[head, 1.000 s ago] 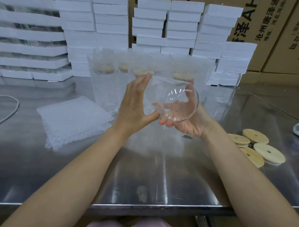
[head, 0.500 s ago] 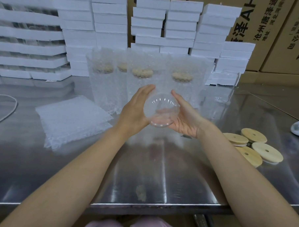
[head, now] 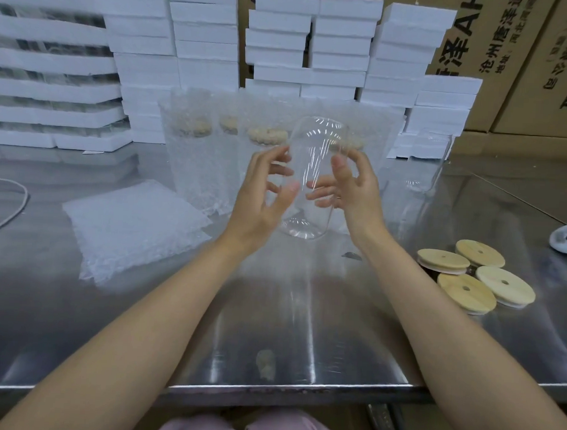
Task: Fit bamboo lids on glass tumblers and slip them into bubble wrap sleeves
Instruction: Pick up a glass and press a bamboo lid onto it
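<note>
Two hands | left hand [head: 260, 197], right hand [head: 354, 188] grip glass tumbler [head: 313, 170] | outline faint, seemingly vertical

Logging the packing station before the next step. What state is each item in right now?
Clear glass tumbler: unlidded, unwrapped, gripped by left hand and right hand.
Round bamboo lids: four, loose on the steel table.
Flat bubble wrap sleeves: stacked, empty.
Wrapped tumblers: lidded, sleeved, upright.
Second bare glass: upright, unlidded.
</note>
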Demonstrator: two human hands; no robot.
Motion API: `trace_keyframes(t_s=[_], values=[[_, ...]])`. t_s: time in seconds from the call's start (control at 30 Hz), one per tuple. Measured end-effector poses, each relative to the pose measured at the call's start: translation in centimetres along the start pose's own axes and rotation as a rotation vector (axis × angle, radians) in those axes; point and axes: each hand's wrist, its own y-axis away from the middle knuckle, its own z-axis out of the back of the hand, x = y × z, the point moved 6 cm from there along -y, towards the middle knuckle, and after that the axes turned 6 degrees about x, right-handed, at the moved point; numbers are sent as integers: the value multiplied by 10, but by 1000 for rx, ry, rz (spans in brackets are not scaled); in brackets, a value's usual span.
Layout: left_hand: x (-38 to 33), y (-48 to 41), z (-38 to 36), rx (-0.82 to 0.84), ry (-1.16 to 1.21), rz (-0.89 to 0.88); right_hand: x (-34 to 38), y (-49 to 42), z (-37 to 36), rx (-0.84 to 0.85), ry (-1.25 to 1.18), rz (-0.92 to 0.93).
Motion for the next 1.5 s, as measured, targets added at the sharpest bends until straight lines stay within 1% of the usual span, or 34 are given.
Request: trace_keyframes(t_s=[0.07,0.13,0.23,0.3,0.37,0.43,0.53,0.6,0.7,0.8,0.87,0.97,1.03,1.1,1.17,1.23,1.37,1.43,1.5], values=[[4,3,-13,125,-19,60,2,2,1,-13,93,31],[10,5,-19,163,24,135,1,3,-1,9,176,55],[13,5,-18,109,57,184,-2,2,-4,50,194,54],[13,2,-15,57,75,203,-5,0,-4,60,174,23],[13,-1,-13,22,205,262,-11,-2,0,53,53,-64],[17,-2,-14,4,402,357,-15,-4,2,58,-62,-130],[22,-1,-20,-24,706,451,-20,-4,-3,121,-60,-148],[23,-1,-21,-43,812,461,-21,-2,-9,154,-70,-165],[26,-2,-18,-61,781,452,-21,-1,-12,173,-65,-174],[28,-2,-20,-32,722,457,-23,2,-14,202,-104,-163],[29,-1,-19,-39,636,457,-23,4,-17,225,-119,-162],[31,-1,-12,-84,477,449,-19,4,-16,204,-104,-143],[27,-2,-6,-114,374,402,-16,5,-13,174,-80,-117],[20,-2,-1,-163,298,305,-13,6,-12,142,-42,-74],[13,-3,1,-154,221,224,-11,8,-13,111,27,-29],[12,-3,-1,-88,189,199,-9,8,-12,67,138,-9],[23,-3,-2,-16,239,282,-4,8,-10,20,293,-13],[28,-2,-5,8,301,349,1,9,-10,-7,468,24],[29,1,-10,79,243,368,5,11,-11,-11,592,50]])
